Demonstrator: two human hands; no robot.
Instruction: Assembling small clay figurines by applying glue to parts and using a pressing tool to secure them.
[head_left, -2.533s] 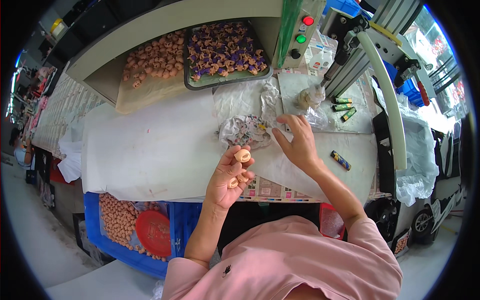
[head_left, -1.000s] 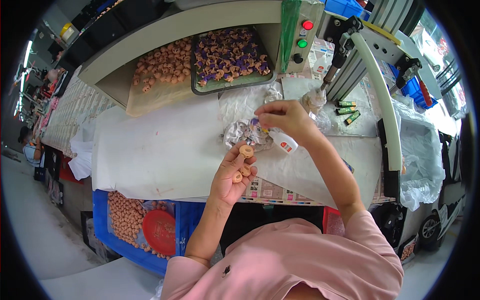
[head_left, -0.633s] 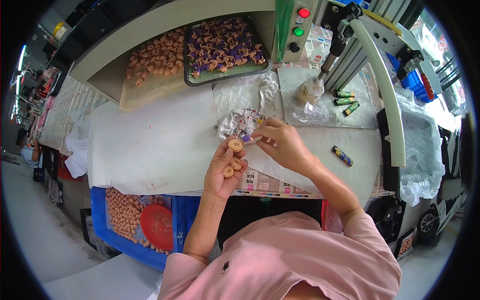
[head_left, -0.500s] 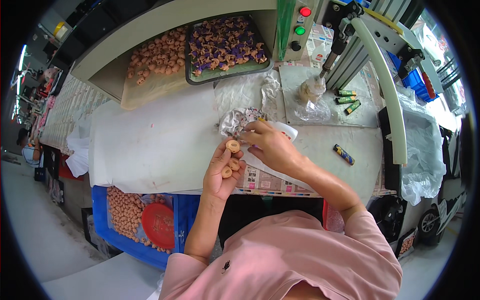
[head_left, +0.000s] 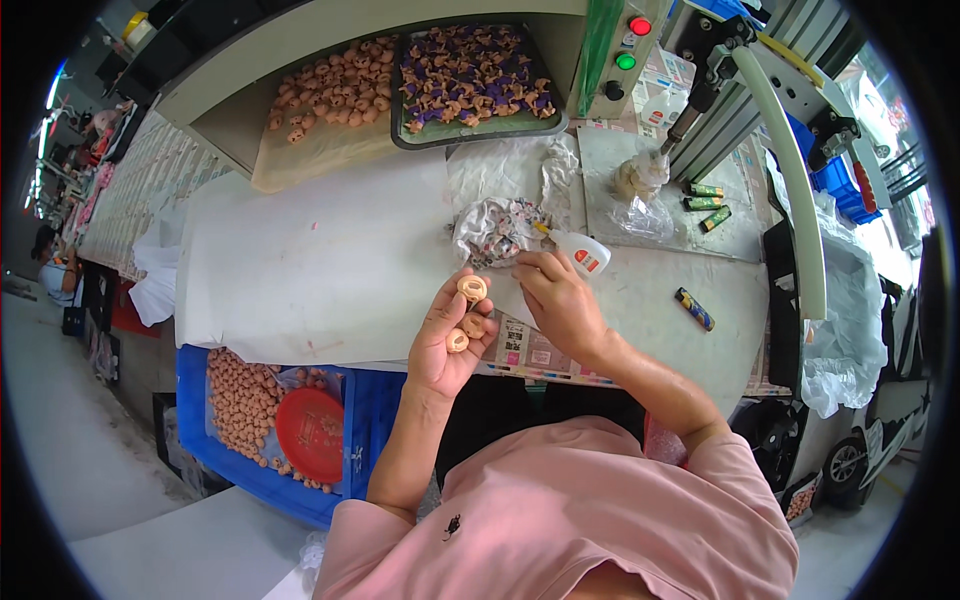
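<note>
My left hand [head_left: 438,350] is turned palm up and closed around three small hollow flesh-coloured doll heads. The topmost doll head [head_left: 472,289] sits at the fingertips with its opening upward; the lower ones rest against the fingers. Just to the right, my right hand [head_left: 565,308] is held in a pinch, its fingertips together; whatever lies between them is too small to make out. Beyond that hand, a white glue bottle [head_left: 586,252] with a yellow tip lies on its side, its tip on a crumpled patterned cloth [head_left: 492,236].
Loose doll heads [head_left: 340,85] and a black tray [head_left: 560,124] of purple-and-flesh pieces stand on the shelf. Below left is a blue bin [head_left: 190,400] with a red bowl [head_left: 310,435]. A press [head_left: 690,125] stands at right, near a dark cylinder [head_left: 694,309].
My right hand has drawn back from the cloth and glue bottle, toward the right and nearer me. The left hand still holds the doll heads, tilted slightly. The whole view has shifted a little.
</note>
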